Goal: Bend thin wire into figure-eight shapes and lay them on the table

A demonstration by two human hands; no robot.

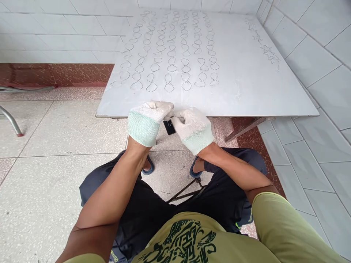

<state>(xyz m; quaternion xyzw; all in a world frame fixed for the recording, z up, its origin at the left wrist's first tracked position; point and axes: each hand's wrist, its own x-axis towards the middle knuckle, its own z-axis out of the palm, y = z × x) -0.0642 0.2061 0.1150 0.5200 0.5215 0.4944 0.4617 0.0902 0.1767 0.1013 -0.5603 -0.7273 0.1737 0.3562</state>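
My left hand (153, 116) and my right hand (192, 126), both in white knit gloves with pale green cuffs, meet at the front edge of the white table. Fingers of both hands are pinched together on a thin wire (169, 123); a small bent part of it shows below the fingertips, the rest is hidden by the gloves. Just beyond my hands, several rows of wire figure-eight shapes (169, 83) lie flat on the table. Farther right on the tabletop is a line of wires bent into zigzag, star-like shapes (270, 53).
The white table (246, 95) stands against tiled walls (309, 54). Beneath its front edge, a black phone-like object (169, 128) shows below my hands. A brown table leg (244, 129) slants under the right side. At far left is a metal stool leg (11, 120).
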